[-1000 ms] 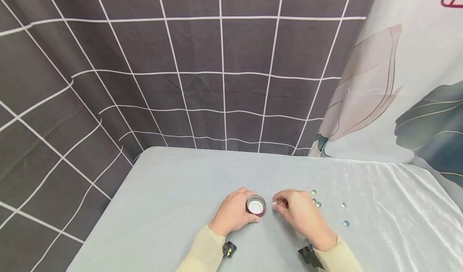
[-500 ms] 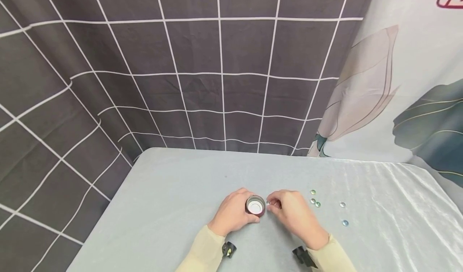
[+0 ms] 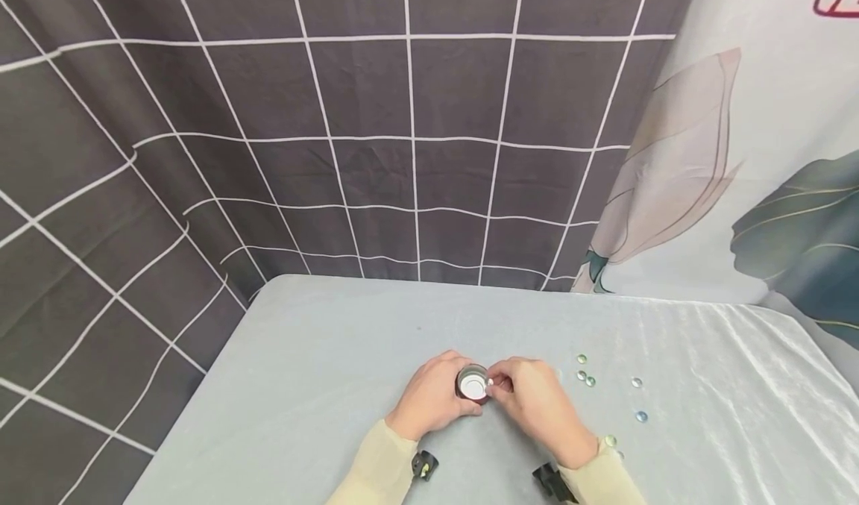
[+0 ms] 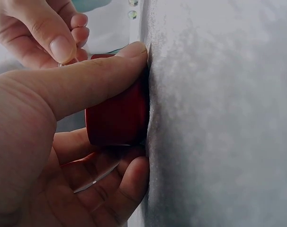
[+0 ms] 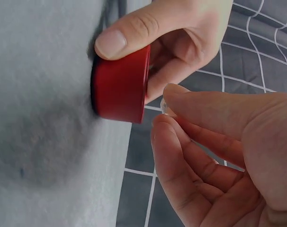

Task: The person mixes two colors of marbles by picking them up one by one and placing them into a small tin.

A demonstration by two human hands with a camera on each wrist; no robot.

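Observation:
A small red round tin (image 5: 120, 90) stands on the cloth-covered table, its open top facing up and its pale inside showing in the head view. My left hand (image 3: 432, 391) holds it around the side, thumb on the near wall and fingers at the far side. Between thumb and fingertip, my right hand (image 5: 210, 146) pinches a clear glass pebble (image 5: 164, 106). That hand is at the tin's right rim in the head view, the pebble just above the opening's edge.
Loose glass pebbles lie right of my right hand: a green one (image 3: 581, 358), another green one (image 3: 590, 381), a clear one (image 3: 637, 382), a blue one (image 3: 641, 416) and several more. Behind the table hangs a dark gridded curtain (image 3: 362, 169).
My right hand has moved left with the clear pebble, from apart from the tin to its rim. A green pebble now shows beside the right sleeve. The left hand and tin have stayed put.

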